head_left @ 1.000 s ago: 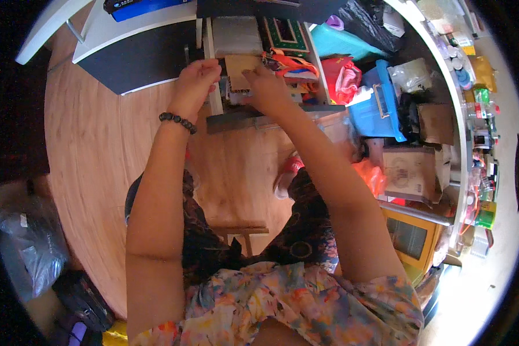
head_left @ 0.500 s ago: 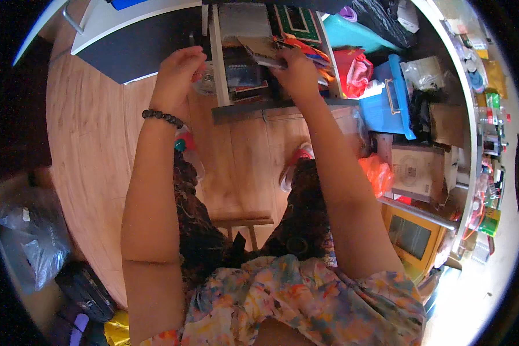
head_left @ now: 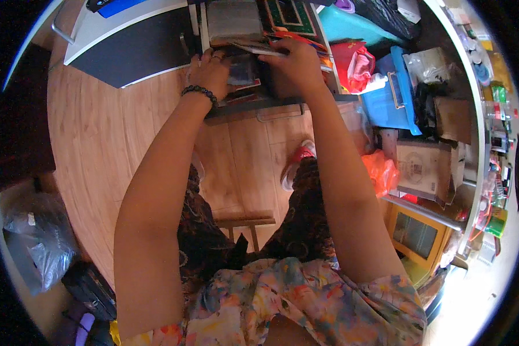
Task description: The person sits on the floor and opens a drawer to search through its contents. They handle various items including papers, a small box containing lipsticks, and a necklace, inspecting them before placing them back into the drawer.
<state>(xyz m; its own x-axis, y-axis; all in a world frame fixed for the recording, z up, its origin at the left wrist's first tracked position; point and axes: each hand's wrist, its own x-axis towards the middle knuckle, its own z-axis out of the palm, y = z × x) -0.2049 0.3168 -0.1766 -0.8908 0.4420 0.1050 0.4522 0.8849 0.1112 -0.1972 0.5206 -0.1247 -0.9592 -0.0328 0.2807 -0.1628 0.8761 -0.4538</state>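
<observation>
A pulled-out drawer (head_left: pixel 254 108) stands at the top middle, full of papers and flat items. My right hand (head_left: pixel 299 62) is closed on the edge of a thin flat booklet (head_left: pixel 254 48), tilted above the contents. My left hand (head_left: pixel 209 75), with a dark beaded bracelet (head_left: pixel 200 90), lies over the drawer's left front corner. Its fingers stretch inward, apart, with nothing visible in them. Beneath the hands are dark flat packets (head_left: pixel 243 75). A clear grey sheet or case (head_left: pixel 234 20), a green framed panel (head_left: pixel 286 14) and red-orange papers (head_left: pixel 297 37) lie farther back.
A dark cabinet (head_left: pixel 132 55) with a white top stands left of the drawer. On the right are a red bag (head_left: pixel 352 66), a blue bin (head_left: pixel 389 95), an orange plastic bag (head_left: pixel 380 173) and a cardboard box (head_left: pixel 424 170). A small wooden stool (head_left: pixel 245 220) stands between my legs.
My left hand has moved right and down from above the cabinet's edge onto the drawer's left corner. My right hand has kept the booklet, now tipped flatter and slightly lower.
</observation>
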